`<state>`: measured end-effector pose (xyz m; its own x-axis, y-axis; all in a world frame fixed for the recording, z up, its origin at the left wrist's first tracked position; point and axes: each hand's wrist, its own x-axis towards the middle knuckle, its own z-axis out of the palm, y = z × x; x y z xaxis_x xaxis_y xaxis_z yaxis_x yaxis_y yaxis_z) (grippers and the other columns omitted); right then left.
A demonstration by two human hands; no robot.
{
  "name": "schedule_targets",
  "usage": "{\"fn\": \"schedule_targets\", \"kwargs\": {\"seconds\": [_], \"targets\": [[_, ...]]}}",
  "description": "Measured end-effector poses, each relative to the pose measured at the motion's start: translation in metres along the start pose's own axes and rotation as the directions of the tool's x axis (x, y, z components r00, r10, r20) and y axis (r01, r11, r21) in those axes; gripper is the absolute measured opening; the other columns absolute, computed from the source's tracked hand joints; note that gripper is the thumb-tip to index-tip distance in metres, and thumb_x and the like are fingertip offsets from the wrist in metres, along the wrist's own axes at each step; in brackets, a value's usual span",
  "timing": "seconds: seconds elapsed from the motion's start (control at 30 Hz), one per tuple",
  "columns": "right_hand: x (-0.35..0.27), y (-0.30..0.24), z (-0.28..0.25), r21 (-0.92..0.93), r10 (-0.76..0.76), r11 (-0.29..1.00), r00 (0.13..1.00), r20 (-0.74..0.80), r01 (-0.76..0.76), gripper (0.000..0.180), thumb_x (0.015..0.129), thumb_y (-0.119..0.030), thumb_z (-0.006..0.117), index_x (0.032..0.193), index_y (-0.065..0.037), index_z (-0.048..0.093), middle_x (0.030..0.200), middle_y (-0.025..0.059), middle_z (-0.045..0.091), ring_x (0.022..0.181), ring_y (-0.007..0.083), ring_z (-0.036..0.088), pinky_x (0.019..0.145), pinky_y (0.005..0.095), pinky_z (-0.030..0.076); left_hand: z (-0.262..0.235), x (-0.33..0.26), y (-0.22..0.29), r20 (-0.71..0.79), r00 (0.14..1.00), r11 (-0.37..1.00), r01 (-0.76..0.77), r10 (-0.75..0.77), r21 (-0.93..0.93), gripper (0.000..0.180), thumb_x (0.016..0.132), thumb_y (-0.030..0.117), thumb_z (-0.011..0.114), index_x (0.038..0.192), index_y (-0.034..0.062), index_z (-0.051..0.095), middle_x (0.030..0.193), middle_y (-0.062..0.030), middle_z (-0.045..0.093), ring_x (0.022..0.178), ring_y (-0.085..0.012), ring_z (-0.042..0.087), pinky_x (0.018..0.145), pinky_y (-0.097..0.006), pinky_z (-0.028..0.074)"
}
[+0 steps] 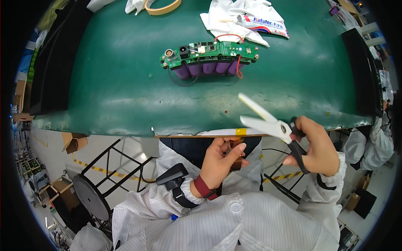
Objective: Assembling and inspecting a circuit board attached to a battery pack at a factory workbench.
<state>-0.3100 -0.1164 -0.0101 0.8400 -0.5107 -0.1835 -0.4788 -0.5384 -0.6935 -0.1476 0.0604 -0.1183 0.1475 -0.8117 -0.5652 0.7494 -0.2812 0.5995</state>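
Observation:
My right hand [316,146] is closed round the black handles of a pair of scissors [268,124]. The pale blades stand apart, pointing up and left over the front edge of the table. Just below that edge my left hand [220,161] pinches a piece of amber, see-through tape [236,164] between thumb and fingers. The fingers partly cover it, so its full shape is hidden. Farther back on the table lies a battery pack [209,60], with purple cells under a curved green circuit board. A red wire and a black wire loop out from it.
Behind the pack, a white and red glue tube [264,25] rests on a crumpled white cloth [217,23]. A roll of beige tape [163,8] lies at the far edge of the green table [125,96]. Black bins flank both sides; a round stool [92,196] stands lower left.

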Motion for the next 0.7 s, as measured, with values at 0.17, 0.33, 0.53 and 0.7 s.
{"fn": "schedule_targets", "kwargs": {"seconds": [0.17,0.33,0.53,0.7], "targets": [[-0.025,0.013,-0.029,-0.129,0.08,0.99,0.971,0.225,-0.052,0.067,0.06,-0.052,0.089,0.079,0.001,0.052,0.067,0.0125,0.052,0.06,0.0314,0.053,0.056,0.0379,0.042,-0.001,-0.005,-0.004,0.013,0.999,0.998,-0.05,0.05,-0.048,0.04,0.096,0.005,0.06,0.13,0.0025,0.04,0.1,-0.0115,0.064,0.085,-0.0202,0.069,0.072,-0.032,0.06],[-0.04,0.02,-0.037,-0.118,0.127,0.988,0.956,0.264,-0.099,0.064,0.059,-0.049,0.091,0.078,0.0,0.055,0.068,0.0147,0.056,0.059,0.0342,0.055,0.055,0.0392,0.043,-0.004,0.008,-0.004,-0.048,0.994,0.995,-0.097,0.098,0.009,0.039,0.095,0.008,0.065,0.128,-0.0003,0.046,0.096,-0.0084,0.066,0.082,-0.0194,0.07,0.073,-0.029,0.058],[-0.027,0.038,-0.052,-0.127,0.344,0.902,0.864,-0.367,-0.413,0.051,0.067,-0.029,0.089,0.088,0.003,0.054,0.073,0.0143,0.054,0.067,0.026,0.051,0.065,0.0357,0.044,-0.012,0.022,-0.01,-0.009,0.968,0.958,-0.248,0.252,0.143,0.025,0.093,0.011,0.068,0.113,-0.0023,0.063,0.102,-0.0097,0.07,0.09,-0.0163,0.07,0.075,-0.026,0.054],[0.004,0.084,-0.057,-0.41,0.071,0.848,0.838,-0.541,-0.337,0.049,0.068,-0.023,0.086,0.096,0.007,0.059,0.092,0.0194,0.062,0.087,0.0345,0.058,0.076,0.0396,0.047,-0.009,0.022,-0.006,-0.017,0.97,0.943,-0.231,0.242,0.24,0.028,0.094,0.007,0.066,0.118,-0.0066,0.061,0.106,-0.0106,0.07,0.096,-0.0155,0.065,0.083,-0.026,0.051]]}}
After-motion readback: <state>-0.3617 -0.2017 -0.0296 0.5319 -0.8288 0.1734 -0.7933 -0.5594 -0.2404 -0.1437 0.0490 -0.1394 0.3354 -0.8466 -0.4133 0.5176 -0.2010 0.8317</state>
